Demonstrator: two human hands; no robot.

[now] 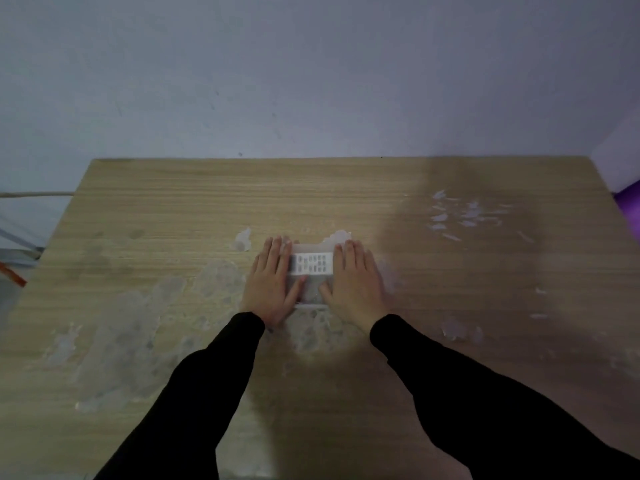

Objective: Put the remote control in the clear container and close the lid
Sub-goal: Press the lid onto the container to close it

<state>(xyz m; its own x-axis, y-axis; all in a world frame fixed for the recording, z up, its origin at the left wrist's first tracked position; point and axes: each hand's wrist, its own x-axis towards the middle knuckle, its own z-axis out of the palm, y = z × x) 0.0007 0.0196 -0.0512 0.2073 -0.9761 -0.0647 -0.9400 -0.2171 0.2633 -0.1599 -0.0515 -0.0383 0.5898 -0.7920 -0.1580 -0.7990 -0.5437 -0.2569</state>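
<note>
Pressing the lid down on the clear container (311, 292).

My left hand (272, 282) and right hand (356, 282) lie flat and open on the two ends, grasping nothing; the remote control (311, 264) shows between them, inside I think, though the plastic is hard to see. I should push evenly on both sides. The wooden table (173, 220) is worn and patchy, against a pale wall (311, 81).

remote control (312, 264): white, slim, rows of dark buttons, lying flat and crosswise, seen through clear plastic | clear container (311, 299): low, rectangular, see-through, on the worn wooden tabletop near its middle, remote inside toward the far side | lid: clear, whether fully seated cannot be told
</note>
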